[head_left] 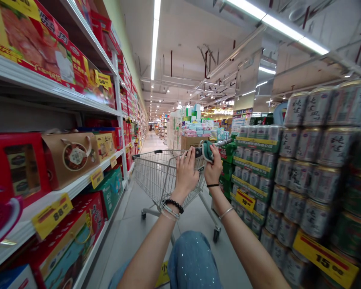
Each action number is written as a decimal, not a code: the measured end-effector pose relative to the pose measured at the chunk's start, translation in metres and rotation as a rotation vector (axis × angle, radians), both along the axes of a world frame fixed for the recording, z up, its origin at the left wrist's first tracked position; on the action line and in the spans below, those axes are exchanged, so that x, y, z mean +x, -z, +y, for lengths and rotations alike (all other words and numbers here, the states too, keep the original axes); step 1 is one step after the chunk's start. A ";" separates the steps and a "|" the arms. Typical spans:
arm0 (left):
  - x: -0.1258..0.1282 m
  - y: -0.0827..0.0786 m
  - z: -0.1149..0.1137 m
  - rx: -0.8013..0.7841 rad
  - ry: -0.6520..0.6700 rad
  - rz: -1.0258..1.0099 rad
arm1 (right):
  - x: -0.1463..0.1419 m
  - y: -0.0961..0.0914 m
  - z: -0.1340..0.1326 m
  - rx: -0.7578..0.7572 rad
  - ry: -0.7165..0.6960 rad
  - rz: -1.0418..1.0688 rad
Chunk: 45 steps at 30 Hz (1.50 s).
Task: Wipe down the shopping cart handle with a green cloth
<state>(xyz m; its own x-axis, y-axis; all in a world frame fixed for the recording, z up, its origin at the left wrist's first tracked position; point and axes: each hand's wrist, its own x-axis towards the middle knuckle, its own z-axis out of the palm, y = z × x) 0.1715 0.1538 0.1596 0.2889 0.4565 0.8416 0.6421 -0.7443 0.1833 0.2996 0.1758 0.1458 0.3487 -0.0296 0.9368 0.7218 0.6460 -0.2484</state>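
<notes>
My left hand and my right hand both close around the grey handle of a wire shopping cart, close together. A green cloth is wrapped on the handle beside my right hand and partly under its fingers. A black beaded bracelet and thinner strands circle my left wrist. My right arm wears a thin black band and a silver bangle. The cart's basket shows nothing inside it.
Shelves of red gift boxes with yellow price tags line the left. Stacked cans in trays tower close on the right. Ahead, a tiled aisle floor runs past a display of cartons. Sparkly blue fabric fills the bottom of the view.
</notes>
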 end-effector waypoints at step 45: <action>0.010 0.075 0.072 -0.099 -0.159 0.062 | 0.129 0.010 -0.037 -0.123 0.569 -0.136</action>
